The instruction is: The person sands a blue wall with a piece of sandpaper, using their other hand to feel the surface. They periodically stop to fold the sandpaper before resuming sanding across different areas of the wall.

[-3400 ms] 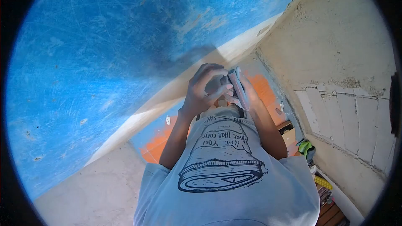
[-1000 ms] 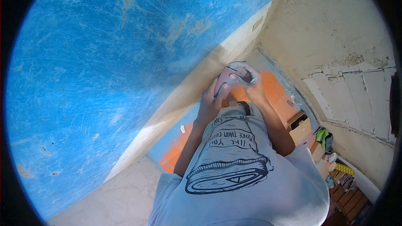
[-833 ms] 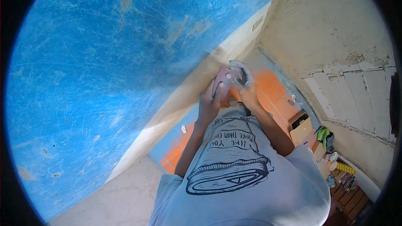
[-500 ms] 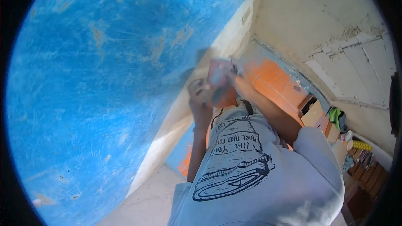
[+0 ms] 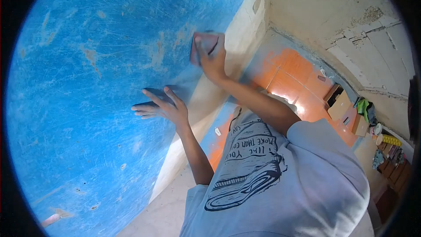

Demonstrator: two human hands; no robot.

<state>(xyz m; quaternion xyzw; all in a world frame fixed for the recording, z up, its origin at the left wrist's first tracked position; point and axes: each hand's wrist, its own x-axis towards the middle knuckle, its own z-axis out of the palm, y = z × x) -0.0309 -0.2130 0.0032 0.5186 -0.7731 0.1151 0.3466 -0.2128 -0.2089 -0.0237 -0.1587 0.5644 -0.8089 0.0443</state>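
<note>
My right hand (image 5: 213,63) presses a reddish-brown piece of sandpaper (image 5: 200,49) flat against the scratched blue wall (image 5: 87,118), close to the pale band at its edge. The fingers are bent around the sandpaper, and both are slightly blurred. Lower on the wall and to the left, my left hand (image 5: 164,107) is empty, its fingers spread and the palm side toward the blue paint. Fine scratches and pale worn patches mark the wall's surface.
Dusty orange floor tiles (image 5: 280,79) lie below. A pale rough wall (image 5: 315,4) meets the blue wall's band at a corner. To the right are an open cardboard box (image 5: 339,107), a green-and-dark bag (image 5: 363,107) and a wooden slatted piece (image 5: 397,173).
Both hands were together in front of my chest with the sandpaper. My right hand has carried it up onto the blue wall; my left has moved left and spread on the wall.
</note>
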